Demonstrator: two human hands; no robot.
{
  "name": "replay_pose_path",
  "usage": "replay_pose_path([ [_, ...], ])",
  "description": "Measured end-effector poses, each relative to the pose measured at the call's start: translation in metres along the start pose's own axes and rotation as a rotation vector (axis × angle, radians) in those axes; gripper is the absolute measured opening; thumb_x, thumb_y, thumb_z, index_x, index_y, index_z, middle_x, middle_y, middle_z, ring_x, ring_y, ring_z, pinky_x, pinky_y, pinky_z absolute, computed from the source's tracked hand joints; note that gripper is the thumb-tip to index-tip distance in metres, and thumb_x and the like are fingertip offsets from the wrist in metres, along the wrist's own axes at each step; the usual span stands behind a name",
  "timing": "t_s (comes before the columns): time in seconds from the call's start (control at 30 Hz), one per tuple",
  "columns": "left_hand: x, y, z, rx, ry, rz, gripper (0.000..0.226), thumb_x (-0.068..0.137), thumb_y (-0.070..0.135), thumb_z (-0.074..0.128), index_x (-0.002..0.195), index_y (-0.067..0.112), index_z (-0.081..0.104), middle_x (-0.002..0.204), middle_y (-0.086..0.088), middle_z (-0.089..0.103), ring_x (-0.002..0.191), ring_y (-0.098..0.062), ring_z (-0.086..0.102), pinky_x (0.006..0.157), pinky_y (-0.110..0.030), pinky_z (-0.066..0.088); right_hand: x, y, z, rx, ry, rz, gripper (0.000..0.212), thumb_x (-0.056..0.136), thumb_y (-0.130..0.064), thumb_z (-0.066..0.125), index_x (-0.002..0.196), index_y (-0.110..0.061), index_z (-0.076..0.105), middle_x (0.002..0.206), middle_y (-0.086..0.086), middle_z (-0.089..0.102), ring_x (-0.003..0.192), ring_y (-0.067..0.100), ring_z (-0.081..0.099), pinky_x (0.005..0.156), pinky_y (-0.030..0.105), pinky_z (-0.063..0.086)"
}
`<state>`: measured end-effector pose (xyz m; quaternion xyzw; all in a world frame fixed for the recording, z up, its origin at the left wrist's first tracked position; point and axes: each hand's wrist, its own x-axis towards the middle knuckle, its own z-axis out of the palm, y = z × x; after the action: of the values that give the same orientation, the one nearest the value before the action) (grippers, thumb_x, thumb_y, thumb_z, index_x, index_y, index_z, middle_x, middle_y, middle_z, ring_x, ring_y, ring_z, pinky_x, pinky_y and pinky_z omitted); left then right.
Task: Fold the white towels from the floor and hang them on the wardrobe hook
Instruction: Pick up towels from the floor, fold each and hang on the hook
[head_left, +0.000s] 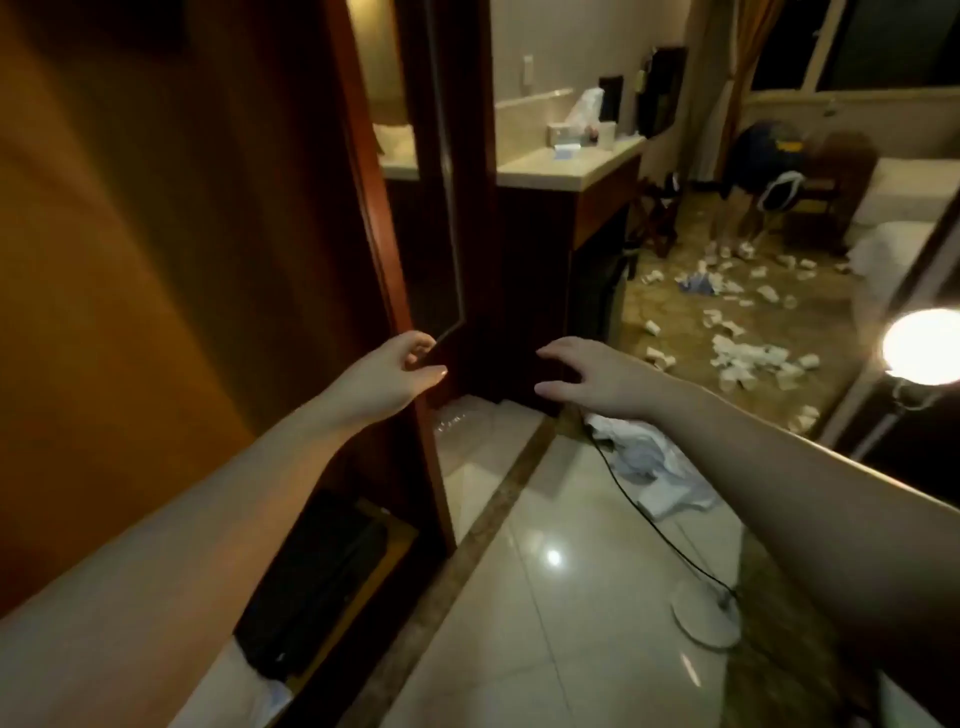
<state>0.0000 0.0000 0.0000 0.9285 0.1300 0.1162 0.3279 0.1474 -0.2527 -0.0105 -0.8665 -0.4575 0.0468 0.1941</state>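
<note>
Both bare arms were extended forward. The left hand (392, 371) was at the edge of the wooden wardrobe door (171, 249), fingers loosely curled beside that edge, thumb straight; whether it gripped the door could not be told. The right hand (592, 376) hung with fingers spread and relaxed, holding nothing. A crumpled white towel (652, 460) lay on the tiled floor (561, 597) just below and beyond the right wrist. A black cable (649, 525) ran past the towel. Paper litter (748, 358) lay well beyond the right hand.
</note>
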Motion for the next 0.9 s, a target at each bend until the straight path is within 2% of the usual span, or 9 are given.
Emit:
replay_pose_path([
  [0.1,0.05,0.01,0.046,-0.002,-0.063,-0.041,0.052,0.095,0.044,0.062,0.143,0.031,0.048,0.145,0.005,0.051,0.134,-0.013,0.046,0.081,-0.018,0.036,0.006,0.058,-0.006,-0.014,-0.033,0.073,0.067,0.096,-0.056,0.056,0.151,-0.02,0.043,0.155,0.0,0.042,0.141,0.017,0.039,0.117,0.036,0.033],
  [0.2,0.097,0.017,0.092,-0.026,-0.116,-0.057,0.052,0.096,0.042,0.063,0.143,0.026,0.049,0.146,0.003,0.051,0.131,-0.009,0.046,0.081,-0.018,0.039,0.014,0.115,-0.004,-0.01,-0.063,0.134,0.066,0.095,-0.053,0.058,0.15,-0.018,0.045,0.153,0.002,0.044,0.139,0.018,0.04,0.114,0.034,0.034],
  [0.27,0.128,0.017,0.118,-0.025,-0.14,-0.042,0.054,0.095,0.042,0.063,0.144,0.024,0.048,0.145,0.002,0.052,0.13,-0.01,0.047,0.088,-0.025,0.039,0.024,0.15,0.0,0.012,-0.061,0.181,0.067,0.094,-0.054,0.06,0.149,-0.018,0.046,0.151,0.003,0.046,0.138,0.019,0.041,0.11,0.032,0.032],
  [0.33,0.154,0.015,0.141,-0.021,-0.18,-0.05,0.058,0.094,0.046,0.063,0.145,0.025,0.046,0.145,0.001,0.052,0.131,-0.013,0.047,0.088,-0.028,0.038,0.033,0.181,0.007,0.037,-0.072,0.231,0.066,0.093,-0.055,0.061,0.147,-0.019,0.048,0.149,0.004,0.049,0.135,0.02,0.044,0.106,0.031,0.033],
  [0.43,0.194,0.01,0.176,-0.004,-0.248,-0.053,0.06,0.092,0.052,0.06,0.144,0.028,0.045,0.143,0.002,0.051,0.131,-0.015,0.048,0.088,-0.03,0.038,0.045,0.227,0.022,0.093,-0.081,0.303,0.066,0.092,-0.056,0.062,0.145,-0.017,0.051,0.145,0.005,0.053,0.131,0.02,0.048,0.108,0.035,0.037],
  [0.57,0.243,-0.001,0.219,-0.01,-0.321,-0.075,0.055,0.093,0.054,0.058,0.142,0.032,0.046,0.142,0.005,0.051,0.13,-0.016,0.049,0.094,-0.034,0.04,0.059,0.282,0.044,0.152,-0.086,0.399,0.066,0.093,-0.055,0.061,0.146,-0.017,0.05,0.149,0.006,0.051,0.135,0.021,0.046,0.106,0.032,0.033],
  [0.73,0.325,-0.013,0.27,-0.018,-0.415,-0.092,0.057,0.087,0.059,0.057,0.138,0.036,0.048,0.14,0.006,0.052,0.128,-0.016,0.05,0.103,-0.042,0.043,0.096,0.353,0.069,0.193,-0.099,0.559,0.065,0.094,-0.054,0.06,0.147,-0.018,0.049,0.152,0.006,0.047,0.138,0.023,0.043,0.112,0.037,0.034],
  [0.8,0.367,-0.019,0.293,-0.037,-0.448,-0.086,0.052,0.092,0.052,0.059,0.139,0.032,0.049,0.139,0.007,0.052,0.127,-0.015,0.05,0.103,-0.04,0.043,0.118,0.383,0.076,0.231,-0.102,0.615,0.065,0.094,-0.053,0.06,0.148,-0.018,0.048,0.152,0.006,0.046,0.139,0.022,0.042,0.108,0.031,0.032],
  [0.9,0.427,-0.023,0.326,-0.078,-0.517,-0.1,0.047,0.096,0.043,0.06,0.139,0.026,0.05,0.13,0.009,0.051,0.117,-0.01,0.047,0.09,-0.03,0.038,0.147,0.421,0.081,0.307,-0.131,0.703,0.062,0.097,-0.051,0.057,0.148,-0.017,0.047,0.153,0.007,0.044,0.141,0.026,0.04,0.11,0.034,0.032],
])
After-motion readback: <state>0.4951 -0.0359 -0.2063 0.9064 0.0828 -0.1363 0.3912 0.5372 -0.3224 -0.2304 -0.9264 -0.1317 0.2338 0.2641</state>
